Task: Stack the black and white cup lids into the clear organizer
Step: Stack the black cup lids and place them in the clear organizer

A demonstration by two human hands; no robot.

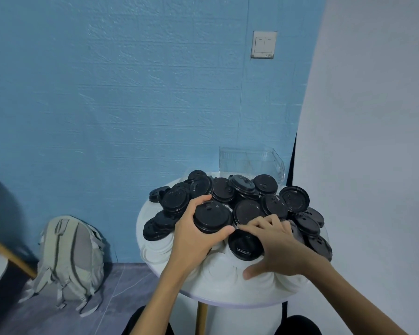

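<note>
Several black cup lids (294, 198) lie heaped over a small round white table (218, 290). White lids (155, 250) lie under and in front of them, hard to tell apart from the tabletop. My left hand (194, 234) grips a short stack of black lids (212, 217) between thumb and fingers, just above the heap. My right hand (277, 245) reaches over another black lid (244, 245); its fingertips touch that lid's far rim and its thumb points toward me. The clear organizer (250, 163) stands at the table's far edge with nothing visible inside.
A blue wall is close behind the table and a white panel (373, 141) stands to the right. A grey backpack (70, 259) leans on the floor to the left. A wooden leg (7, 255) and a rounded edge show at far left. My knees are under the table.
</note>
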